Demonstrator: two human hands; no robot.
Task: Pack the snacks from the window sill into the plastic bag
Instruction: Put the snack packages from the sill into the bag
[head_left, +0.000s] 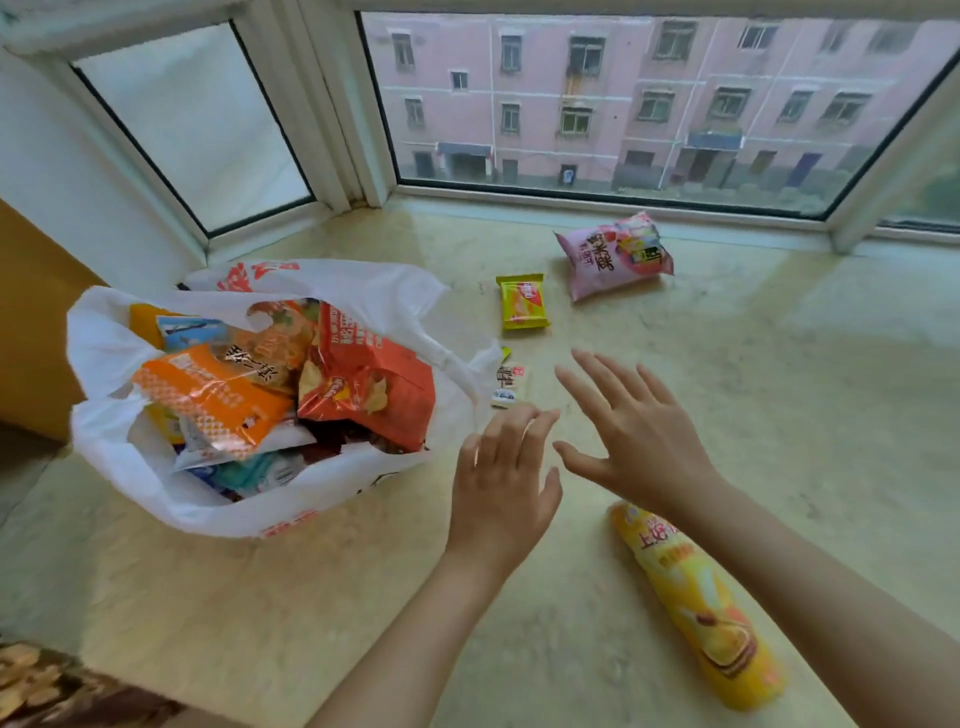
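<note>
both hands' grip (left hand (501, 475), right hand (636, 434)) open, empty, beside plastic bag (119, 332).

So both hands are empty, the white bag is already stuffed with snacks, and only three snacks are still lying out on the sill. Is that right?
Not quite: the head view shows four snacks still out on the sill, not three: the pink packet, the small yellow-green packet, the little white packet beside the plastic bag, and the yellow tube. The left hand and right hand are indeed empty, and the bag is full.
</note>
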